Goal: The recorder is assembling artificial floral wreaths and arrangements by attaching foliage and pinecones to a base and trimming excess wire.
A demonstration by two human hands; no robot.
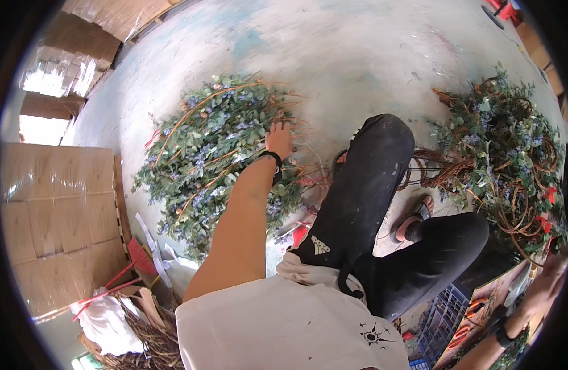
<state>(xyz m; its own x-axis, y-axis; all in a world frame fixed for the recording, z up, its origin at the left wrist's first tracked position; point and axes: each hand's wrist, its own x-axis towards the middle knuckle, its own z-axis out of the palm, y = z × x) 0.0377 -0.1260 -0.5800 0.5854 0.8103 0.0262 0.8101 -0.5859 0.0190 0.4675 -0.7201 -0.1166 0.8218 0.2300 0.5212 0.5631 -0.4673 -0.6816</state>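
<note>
In front of me on the left lies a broad heap of leafy green sprays with small blue-purple flowers [200,145] and orange-brown twigs. My left hand [280,139] rests at the right side of this heap, its fingers stretched out over the twig ends. Far to the right, my right hand [548,280] is low by the rim, smeared and partly cut off, so its fingers cannot be made out. Nearest to it is a second pile, a tangle of vine wreaths with green leaves and blue flowers [500,132]. Some red bits show among its vines.
Wrapped cardboard boxes [62,228] are stacked at the left. Near them are a red broom [142,256], a white bag [111,327] and brown twigs [148,333]. A blue plastic crate [443,311] and orange-handled tools [475,306] sit at lower right, beside my bent legs.
</note>
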